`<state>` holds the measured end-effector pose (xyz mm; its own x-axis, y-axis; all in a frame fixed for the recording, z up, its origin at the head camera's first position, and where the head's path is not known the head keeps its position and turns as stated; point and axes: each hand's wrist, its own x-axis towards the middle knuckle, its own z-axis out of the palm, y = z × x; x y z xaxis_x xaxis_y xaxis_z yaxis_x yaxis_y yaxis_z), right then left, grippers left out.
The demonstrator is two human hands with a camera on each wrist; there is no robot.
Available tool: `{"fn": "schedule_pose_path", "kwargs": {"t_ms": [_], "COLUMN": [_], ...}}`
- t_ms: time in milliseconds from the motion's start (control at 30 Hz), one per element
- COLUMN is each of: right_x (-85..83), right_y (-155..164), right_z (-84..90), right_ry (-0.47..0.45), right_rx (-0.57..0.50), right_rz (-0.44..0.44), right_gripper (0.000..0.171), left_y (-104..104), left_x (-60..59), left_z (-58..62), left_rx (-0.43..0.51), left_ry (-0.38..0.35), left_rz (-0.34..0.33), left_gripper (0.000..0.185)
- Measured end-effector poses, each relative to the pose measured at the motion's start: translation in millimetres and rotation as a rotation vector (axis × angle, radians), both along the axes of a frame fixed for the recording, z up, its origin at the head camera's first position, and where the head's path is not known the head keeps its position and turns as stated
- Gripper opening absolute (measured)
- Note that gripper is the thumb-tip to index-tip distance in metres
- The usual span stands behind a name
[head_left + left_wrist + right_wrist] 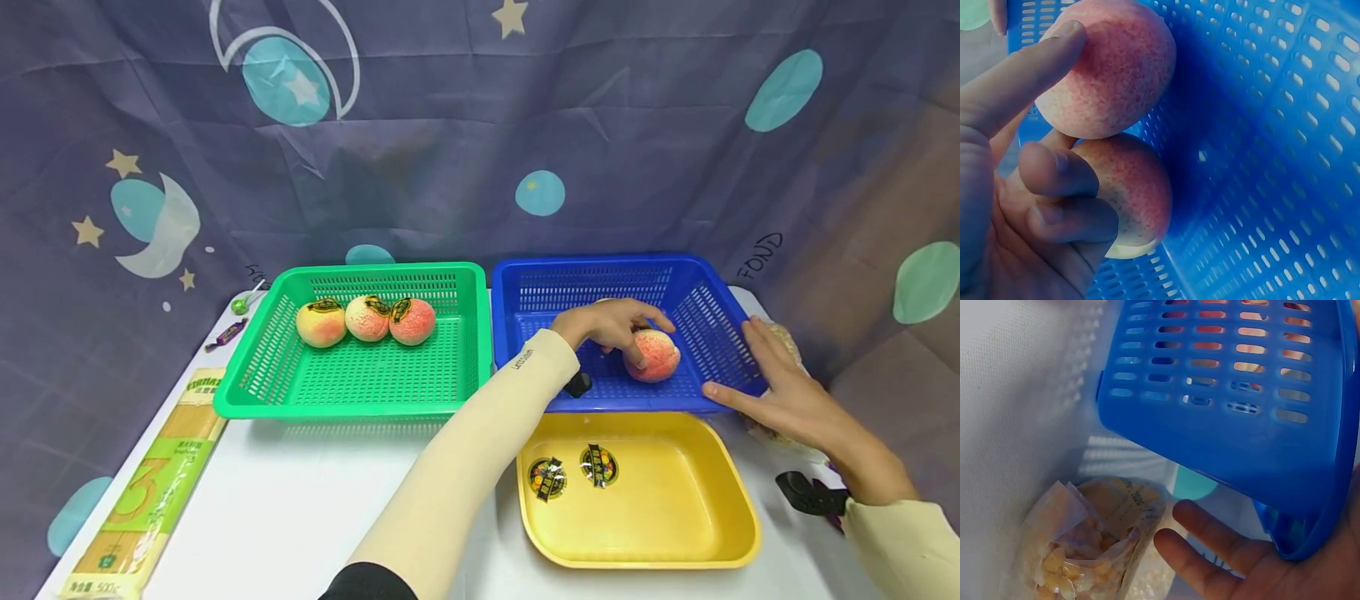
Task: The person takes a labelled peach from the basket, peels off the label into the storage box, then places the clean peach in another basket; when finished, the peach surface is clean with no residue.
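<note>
Inside the blue basket [693,367], my left hand [611,323] pinches a red-and-cream peach [657,358], thumb [1029,75] laid across its side. A second peach [1138,194] sits against it in the left wrist view, beside my curled lower fingers; my hand mostly hides it in the head view. My right hand [791,396] rests at the basket's right front corner, thumb on the rim and fingers outside. Its fingers [1204,544] stretch straight below the basket wall in the right wrist view.
Three stickered peaches, including a red one [414,323], sit in a green basket [352,410]. A yellow tray [637,558] holding two loose round stickers [599,465] stands in front. A pasta pack [153,492] lies at left; a clear food bag [1085,550] stands right of the blue basket.
</note>
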<state>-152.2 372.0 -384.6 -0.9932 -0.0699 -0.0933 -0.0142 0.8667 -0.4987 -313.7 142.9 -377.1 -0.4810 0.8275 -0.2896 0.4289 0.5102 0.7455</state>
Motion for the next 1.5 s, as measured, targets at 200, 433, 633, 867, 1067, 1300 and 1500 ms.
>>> {"fn": "schedule_pose_path", "kwargs": {"t_ms": [200,433,633,867,1067,1300,1500], "right_x": [-0.5,0.1,2.5,3.3,6.7,8.0,6.1], "right_y": [-1.1,-0.9,-0.8,0.1,1.9,1.8,0.9], "right_z": [1.1,0.3,-1.5,-0.8,-1.4,-1.5,-1.5], "right_ry": [-0.001,0.025,0.025,0.024,0.031,0.062,0.046], "right_rx": [0.003,-0.007,-0.002,0.010,0.013,0.042,0.069], "right_rz": [-0.001,0.008,0.014,0.018,0.015,0.009,0.005], "right_gripper": [0.112,0.111,0.109,0.110,0.110,0.112,0.114], "left_y": [-2.0,-2.6,-10.1,-43.7,-92.7,-175.7,-257.9], "left_x": [1.9,6.2,13.6,38.7,64.4,93.0,115.3], "left_z": [3.7,11.6,28.7,59.2,70.1,65.3,43.7], "left_rx": [0.018,0.006,-0.011,0.073,0.140,0.198,0.332], "left_ry": [0.009,0.008,0.046,0.165,0.332,0.429,0.428], "left_rz": [0.005,0.015,0.020,-0.034,-0.053,0.087,0.379], "left_gripper": [0.067,0.065,0.063,0.050,0.045,0.042,0.037]}}
